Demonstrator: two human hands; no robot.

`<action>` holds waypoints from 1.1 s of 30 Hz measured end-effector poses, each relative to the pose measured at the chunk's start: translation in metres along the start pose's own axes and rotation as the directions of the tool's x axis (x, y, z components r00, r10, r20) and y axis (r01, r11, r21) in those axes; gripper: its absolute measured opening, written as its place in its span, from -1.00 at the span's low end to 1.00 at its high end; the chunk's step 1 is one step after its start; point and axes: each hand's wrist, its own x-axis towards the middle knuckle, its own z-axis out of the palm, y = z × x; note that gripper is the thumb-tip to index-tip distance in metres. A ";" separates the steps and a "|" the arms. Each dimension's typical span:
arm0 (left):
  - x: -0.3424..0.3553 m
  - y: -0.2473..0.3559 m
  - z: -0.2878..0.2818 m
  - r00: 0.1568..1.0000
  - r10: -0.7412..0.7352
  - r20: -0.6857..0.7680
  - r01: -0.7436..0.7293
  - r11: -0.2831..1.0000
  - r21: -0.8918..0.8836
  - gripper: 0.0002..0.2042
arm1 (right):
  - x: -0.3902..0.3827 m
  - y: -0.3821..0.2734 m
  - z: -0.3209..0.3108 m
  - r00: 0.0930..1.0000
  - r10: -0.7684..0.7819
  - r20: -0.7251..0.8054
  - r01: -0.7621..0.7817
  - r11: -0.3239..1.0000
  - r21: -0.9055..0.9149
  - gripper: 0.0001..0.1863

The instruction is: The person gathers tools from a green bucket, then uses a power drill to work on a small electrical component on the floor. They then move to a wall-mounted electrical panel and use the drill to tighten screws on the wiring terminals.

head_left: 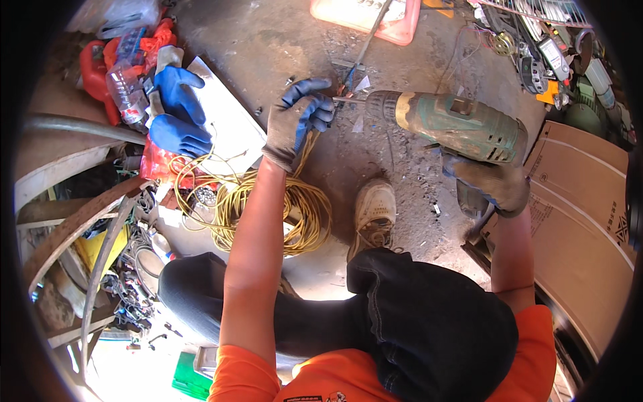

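Observation:
My right hand [492, 179], in a worn grey glove, grips the handle of a green power drill [455, 122] held level, its chuck pointing left. My left hand [299, 119], in a grey and blue glove, pinches the thin bit at the drill's tip [343, 100]. Under my left forearm lies a loose coil of yellow cable [295, 208] on the concrete floor. My shoe [374, 211] rests beside the coil, and my dark-trousered knee is below it.
A pair of blue gloves [175, 114] lies on a white board at the left, beside red plastic and a crushed bottle [124, 87]. Flat cardboard [583, 221] lies at the right. An orange tray [365, 17] and scrap electronics [549, 53] sit at the far edge.

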 end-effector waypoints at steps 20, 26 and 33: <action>0.006 -0.008 -0.001 0.992 -0.048 0.116 0.044 0.998 0.040 -0.75 | -0.001 0.013 -0.003 0.999 -0.036 -0.038 0.036 0.999 0.000 -0.40; 0.008 -0.016 0.001 0.997 0.032 0.074 -0.045 0.983 0.175 -0.75 | 0.002 0.011 -0.001 0.997 -0.082 -0.009 0.082 0.996 -0.042 -0.32; 0.004 -0.001 0.013 1.000 -0.021 0.014 0.011 0.847 0.531 -0.74 | 0.006 0.010 0.003 0.995 -0.098 0.021 0.098 0.995 -0.024 -0.34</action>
